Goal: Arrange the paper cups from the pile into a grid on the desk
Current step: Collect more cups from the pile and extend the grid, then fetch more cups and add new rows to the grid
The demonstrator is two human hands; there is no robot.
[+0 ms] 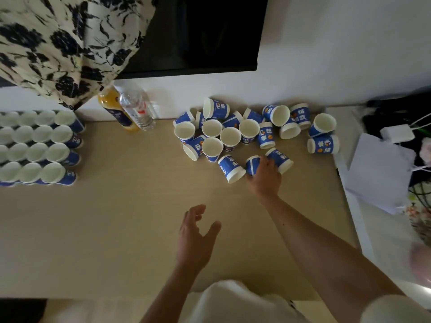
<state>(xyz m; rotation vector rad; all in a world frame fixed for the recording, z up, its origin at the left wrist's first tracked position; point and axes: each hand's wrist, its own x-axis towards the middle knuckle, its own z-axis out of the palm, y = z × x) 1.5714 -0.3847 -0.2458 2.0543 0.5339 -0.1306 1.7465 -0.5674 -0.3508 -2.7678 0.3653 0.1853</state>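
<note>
Well, from the head view the right hand (264,177) has its fingers curled over a tipped blue cup (252,163) at the near edge of the pile (233,134), back right on the desk (130,206). The left hand (196,238) hovers with fingers apart, holding nothing. The grid (39,145) stands far left. These cups look light and thin-walled, easily crushed. I'd take one gently round the wall, just below the stiffer rim.

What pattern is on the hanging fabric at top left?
The hanging fabric is cream with dark floral print; head view.
</note>
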